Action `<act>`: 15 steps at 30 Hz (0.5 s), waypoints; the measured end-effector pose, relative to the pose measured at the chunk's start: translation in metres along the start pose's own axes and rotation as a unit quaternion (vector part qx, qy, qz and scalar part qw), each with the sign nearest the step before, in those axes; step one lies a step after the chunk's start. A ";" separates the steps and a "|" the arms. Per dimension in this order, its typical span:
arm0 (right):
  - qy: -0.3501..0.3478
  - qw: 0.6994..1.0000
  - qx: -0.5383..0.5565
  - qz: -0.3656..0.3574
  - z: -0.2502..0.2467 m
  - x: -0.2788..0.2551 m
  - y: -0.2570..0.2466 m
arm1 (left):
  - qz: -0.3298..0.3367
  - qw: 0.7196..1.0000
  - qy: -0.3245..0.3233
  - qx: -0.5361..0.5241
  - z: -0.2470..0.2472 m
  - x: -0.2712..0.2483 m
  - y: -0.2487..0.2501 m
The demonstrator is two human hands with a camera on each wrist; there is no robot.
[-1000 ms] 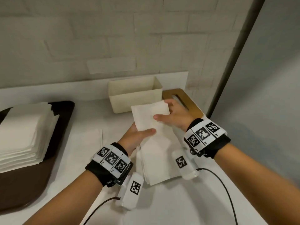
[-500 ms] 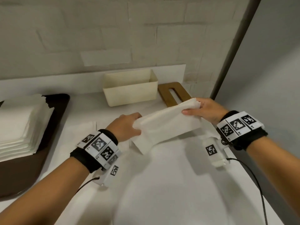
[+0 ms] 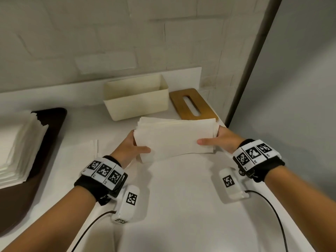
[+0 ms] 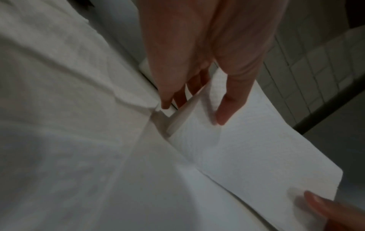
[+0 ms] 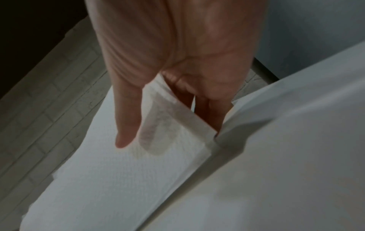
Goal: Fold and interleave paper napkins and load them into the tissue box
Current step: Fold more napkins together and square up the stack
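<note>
While both hands pinch the folded napkin stack [image 3: 175,137] by its ends above the bench's far edge, left hand [image 3: 130,145] and right hand [image 3: 221,140] gripping, I judge loading next: lower it level into the open tissue box [image 3: 136,98].

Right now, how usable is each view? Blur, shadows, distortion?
Head view: sharp, evenly lit, wide-angle bend in the wall and pole at right; napkin stack, tissue box and lid read clearly. Left wrist view: dim, soft with motion blur; left hand fills the top. Right wrist view: dim, grainy; right hand casts a thumb shadow on the stack.
</note>
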State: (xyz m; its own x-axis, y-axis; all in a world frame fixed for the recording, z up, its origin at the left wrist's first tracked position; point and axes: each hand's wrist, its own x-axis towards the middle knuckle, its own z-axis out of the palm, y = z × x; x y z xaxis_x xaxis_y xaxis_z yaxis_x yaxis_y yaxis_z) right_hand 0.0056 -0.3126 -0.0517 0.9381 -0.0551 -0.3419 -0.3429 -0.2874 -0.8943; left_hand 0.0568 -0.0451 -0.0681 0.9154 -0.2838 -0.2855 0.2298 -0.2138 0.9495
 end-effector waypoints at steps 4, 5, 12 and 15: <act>0.025 0.999 -0.007 -0.030 0.000 0.005 -0.008 | 0.057 0.997 0.033 0.046 0.005 -0.002 0.010; 0.036 0.998 0.002 -0.046 -0.001 0.004 -0.013 | 0.076 0.995 0.046 0.038 0.005 -0.002 0.014; 0.024 0.996 -0.049 -0.076 -0.010 0.007 -0.015 | 0.058 0.996 0.056 0.029 0.003 0.009 0.015; 0.023 0.993 -0.077 -0.083 -0.012 0.007 -0.020 | 0.050 0.998 0.037 0.003 0.005 0.014 0.015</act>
State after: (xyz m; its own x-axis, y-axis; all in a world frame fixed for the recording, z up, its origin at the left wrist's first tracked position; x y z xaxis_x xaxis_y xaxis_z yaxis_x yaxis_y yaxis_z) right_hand 0.0195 -0.3186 -0.0332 0.9834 -0.0378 -0.1774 -0.1758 -0.4395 -0.8809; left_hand 0.0716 -0.0567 -0.0585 0.9554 -0.2346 -0.1795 0.1350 -0.1937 0.9717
